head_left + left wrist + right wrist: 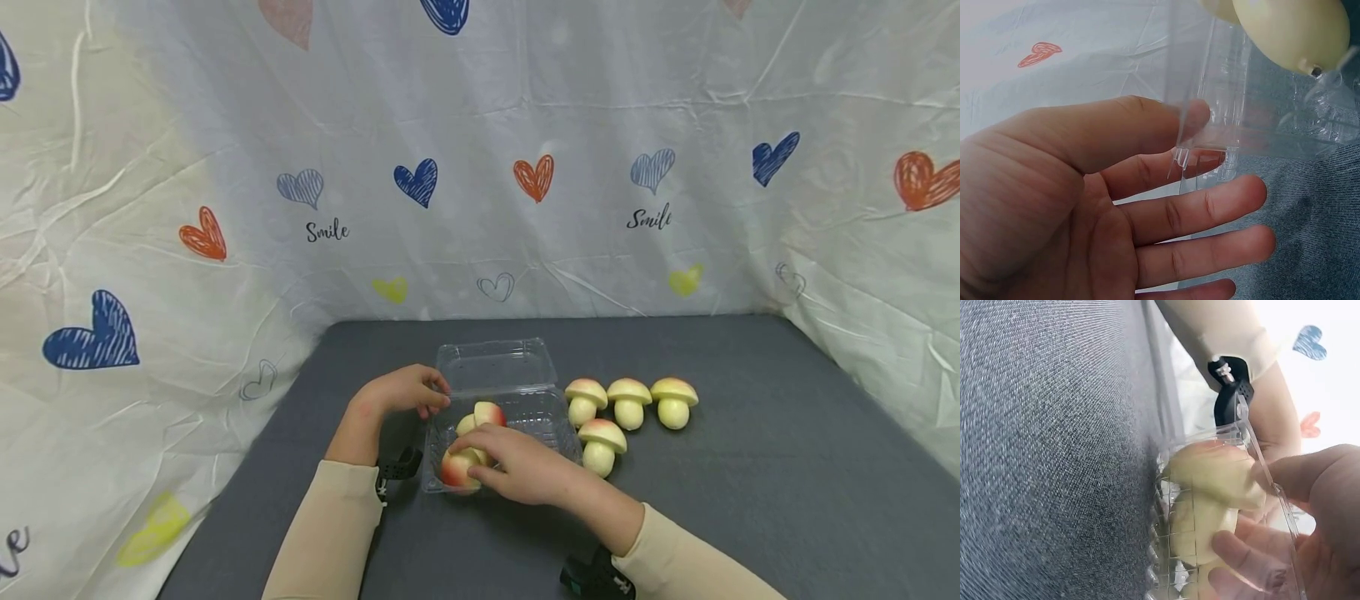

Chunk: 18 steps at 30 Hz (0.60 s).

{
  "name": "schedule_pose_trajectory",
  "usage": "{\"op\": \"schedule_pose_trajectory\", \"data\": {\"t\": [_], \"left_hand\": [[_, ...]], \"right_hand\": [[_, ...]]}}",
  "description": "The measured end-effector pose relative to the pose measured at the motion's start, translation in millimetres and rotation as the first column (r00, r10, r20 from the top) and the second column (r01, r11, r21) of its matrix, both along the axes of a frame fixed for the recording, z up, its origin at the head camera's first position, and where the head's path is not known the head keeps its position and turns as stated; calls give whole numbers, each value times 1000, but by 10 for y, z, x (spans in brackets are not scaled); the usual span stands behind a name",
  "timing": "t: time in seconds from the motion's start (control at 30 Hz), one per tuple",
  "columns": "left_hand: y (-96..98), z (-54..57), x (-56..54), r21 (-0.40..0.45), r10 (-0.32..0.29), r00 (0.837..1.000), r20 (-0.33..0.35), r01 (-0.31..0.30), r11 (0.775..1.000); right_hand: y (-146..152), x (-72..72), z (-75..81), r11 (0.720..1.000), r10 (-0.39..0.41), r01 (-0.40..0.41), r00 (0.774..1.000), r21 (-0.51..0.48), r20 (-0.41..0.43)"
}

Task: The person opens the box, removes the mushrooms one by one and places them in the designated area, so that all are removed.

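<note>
A clear plastic clamshell container (pixel 540 417) stands with its lid (pixel 495 364) raised at the back. Mushroom-shaped pieces with red-and-yellow caps lie in its left half, one cap (pixel 489 414) towards the back. My right hand (pixel 517 462) reaches in over the front rim and holds a mushroom (pixel 1204 531) near the front left corner, thumb by its cap and fingers by its stem. My left hand (pixel 408 389) is at the container's back left corner, thumb and index finger (pixel 1147 172) about the hinge edge, the other fingers stretched out.
Several more mushrooms stand on the dark grey tabletop (pixel 750 500) right of the container: a row with a middle mushroom (pixel 629 402), and a nearer mushroom (pixel 601 446) close to the container wall. A white curtain (pixel 465 242) with printed hearts hangs behind and at the sides.
</note>
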State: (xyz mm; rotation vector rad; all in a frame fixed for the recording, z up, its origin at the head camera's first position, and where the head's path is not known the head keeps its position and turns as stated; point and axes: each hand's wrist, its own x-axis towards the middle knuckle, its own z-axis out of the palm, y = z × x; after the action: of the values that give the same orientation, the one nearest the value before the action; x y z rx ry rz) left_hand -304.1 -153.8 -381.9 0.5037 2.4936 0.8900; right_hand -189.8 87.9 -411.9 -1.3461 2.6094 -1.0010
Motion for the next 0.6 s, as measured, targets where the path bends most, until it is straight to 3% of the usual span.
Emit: {"op": "schedule_pose_trajectory", "data": {"t": [0.33,0.6], "left_hand": [[3,-5,-3,5,6,1000,3,-6,1000],[0,-10,-5,0,11,1000,5,-11,1000]], "right_hand": [[51,-13,50,989,-97,95,995,116,11],[76,-12,83,972,-198,193,980,131,26]]}}
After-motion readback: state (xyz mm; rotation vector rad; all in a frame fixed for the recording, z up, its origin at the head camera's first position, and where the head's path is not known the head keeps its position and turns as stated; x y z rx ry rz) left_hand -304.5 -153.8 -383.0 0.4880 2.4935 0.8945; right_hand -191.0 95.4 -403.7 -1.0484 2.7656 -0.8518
